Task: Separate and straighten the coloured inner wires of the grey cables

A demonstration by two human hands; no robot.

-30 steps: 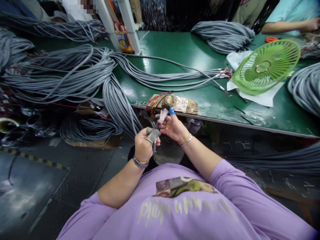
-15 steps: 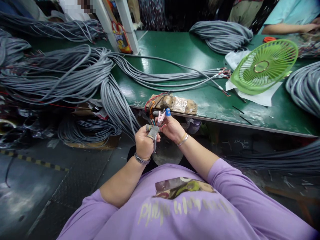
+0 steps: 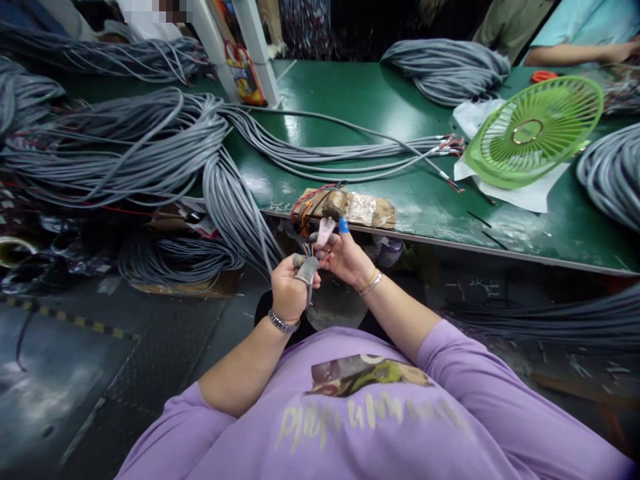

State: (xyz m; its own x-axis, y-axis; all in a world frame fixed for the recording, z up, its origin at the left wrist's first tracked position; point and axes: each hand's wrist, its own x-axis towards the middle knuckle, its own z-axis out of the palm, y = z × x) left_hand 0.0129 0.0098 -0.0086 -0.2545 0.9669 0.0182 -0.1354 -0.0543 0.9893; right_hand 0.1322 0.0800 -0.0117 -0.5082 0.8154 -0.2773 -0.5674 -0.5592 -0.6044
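My left hand [image 3: 289,291] is closed around the end of a grey cable [image 3: 307,285], thumb and forefinger wrapped in grey tape. Thin coloured wires [image 3: 311,251] fan out of the cable end just above that fist. My right hand [image 3: 347,259], with a blue cot on one fingertip and a pale one on another, pinches those wires from the right. Both hands hover just below the front edge of the green table [image 3: 380,127], under a taped wooden block [image 3: 350,207] with red wires.
Thick bundles of grey cable [image 3: 150,147] spill off the table's left side onto the floor. Another coil [image 3: 445,70] lies at the back. A green fan grille [image 3: 533,130] rests on white paper at right. Another person's arm [image 3: 570,53] reaches in at the far right.
My hands stay together at the cable end; the right fingers shifted slightly up among the coloured wires. The view moved a little.
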